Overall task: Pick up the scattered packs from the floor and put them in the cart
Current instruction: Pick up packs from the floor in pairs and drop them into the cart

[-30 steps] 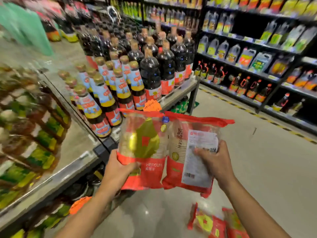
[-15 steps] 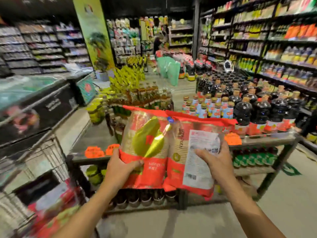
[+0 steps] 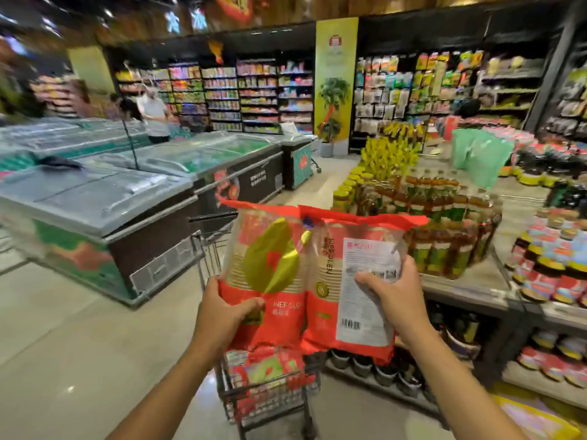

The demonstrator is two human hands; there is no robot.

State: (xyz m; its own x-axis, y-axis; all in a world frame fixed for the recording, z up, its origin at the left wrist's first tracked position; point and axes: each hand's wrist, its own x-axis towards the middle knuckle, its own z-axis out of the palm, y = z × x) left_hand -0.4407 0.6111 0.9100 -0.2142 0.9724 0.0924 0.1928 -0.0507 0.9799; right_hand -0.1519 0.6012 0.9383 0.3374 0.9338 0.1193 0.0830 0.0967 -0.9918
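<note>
Mid-frame, your left hand [image 3: 229, 312] curled round the red-and-yellow pack [image 3: 270, 268] and your right hand [image 3: 398, 301] clutched the white-labelled pack [image 3: 359, 312], both touching side by side above the wire cart [image 3: 208, 252].

Wire cart [image 3: 235, 396] on the pale floor [image 3: 79, 344], red packs [image 3: 270, 366] inside its basket.

Chest freezers [image 3: 95, 198] are standing on the pale glossy floor [image 3: 63, 328] at left, while stocked shelves [image 3: 257, 96] are lining what seems the back wall [image 3: 273, 38].
</note>
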